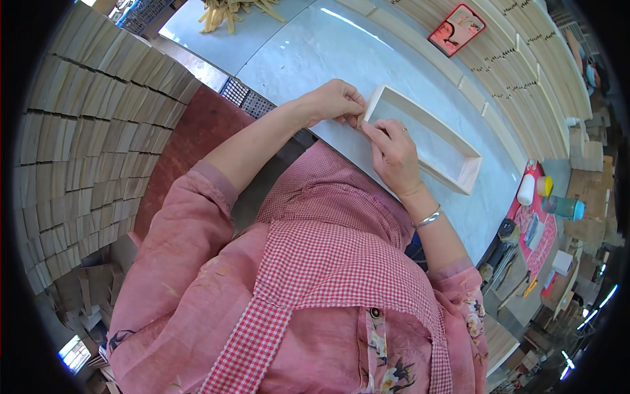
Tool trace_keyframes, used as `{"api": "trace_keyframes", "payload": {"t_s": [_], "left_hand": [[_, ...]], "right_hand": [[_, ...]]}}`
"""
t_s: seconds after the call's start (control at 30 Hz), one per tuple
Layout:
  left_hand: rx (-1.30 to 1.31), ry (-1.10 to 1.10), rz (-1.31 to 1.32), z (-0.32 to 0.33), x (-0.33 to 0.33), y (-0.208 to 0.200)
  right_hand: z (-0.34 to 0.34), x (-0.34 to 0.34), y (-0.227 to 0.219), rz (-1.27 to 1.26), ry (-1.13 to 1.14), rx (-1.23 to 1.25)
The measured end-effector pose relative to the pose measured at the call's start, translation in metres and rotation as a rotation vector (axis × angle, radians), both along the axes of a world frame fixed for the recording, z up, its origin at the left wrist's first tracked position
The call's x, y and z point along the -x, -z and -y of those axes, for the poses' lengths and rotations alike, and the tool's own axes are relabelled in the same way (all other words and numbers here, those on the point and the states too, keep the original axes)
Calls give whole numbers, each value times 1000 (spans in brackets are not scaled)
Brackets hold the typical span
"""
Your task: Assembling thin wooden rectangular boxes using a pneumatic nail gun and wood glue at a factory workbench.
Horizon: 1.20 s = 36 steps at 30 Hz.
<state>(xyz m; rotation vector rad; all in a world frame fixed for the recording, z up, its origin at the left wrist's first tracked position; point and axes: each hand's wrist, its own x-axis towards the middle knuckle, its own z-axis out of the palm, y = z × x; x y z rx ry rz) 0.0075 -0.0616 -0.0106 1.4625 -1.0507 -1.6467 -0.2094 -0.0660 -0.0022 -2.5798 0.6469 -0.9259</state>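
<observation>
A long, narrow frame of pale wood (453, 139) lies slantwise on the tabletop, the pale surface showing through its middle. At its near left corner my two hands meet. My left hand (336, 104) is closed in a pinch just outside that corner, around something small and tan that I cannot make out. My right hand (398, 154) is closed over the near long side of the frame, its index finger and thumb pointing toward the same corner. The hand hides part of that side, and its other fingertips are covered.
Tan strips (230, 13) are heaped at the table's far left. Stacked wooden pieces (518, 72) line the far edge, with a phone in a red case (457, 29) on them. Tall wood stacks (92, 131) stand left. Bottles (527, 189) and tools sit right.
</observation>
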Motion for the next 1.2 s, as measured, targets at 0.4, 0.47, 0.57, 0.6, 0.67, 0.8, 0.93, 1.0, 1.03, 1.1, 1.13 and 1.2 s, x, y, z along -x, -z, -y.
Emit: {"api": "trace_keyframes", "payload": {"t_s": [0.4,0.47,0.57,0.6,0.67,0.8,0.93,1.0,1.03,1.1,1.13,1.2], "left_hand": [[-21,72,-128,11,-1,1],[-58,102,-178,10,2,3],[255,122,327,4,1,12],[323,134,414,4,3,13],[332,204,532,5,8,1],[340,60,467,-10,21,0],[310,-125,195,-24,30,-4],[246,-146,51,-36,32,-11],[215,-159,-22,-38,32,-15],[201,-151,-30,-38,27,-16],[180,-133,-45,-37,25,-16],[139,-92,-76,-32,22,-17]], "right_hand": [[3,4,-2,-19,38,-90],[3,3,2,-26,84,-98],[3,-1,3,15,17,-61],[2,-1,2,1,30,-43],[0,0,4,-19,62,-45],[2,6,5,-19,58,-104],[4,21,-13,215,78,-258],[-2,55,-22,289,345,-181],[-5,78,-28,338,496,-126],[-11,132,-26,312,797,-140],[-15,154,-20,334,869,-242],[-26,179,-11,345,960,-535]]}}
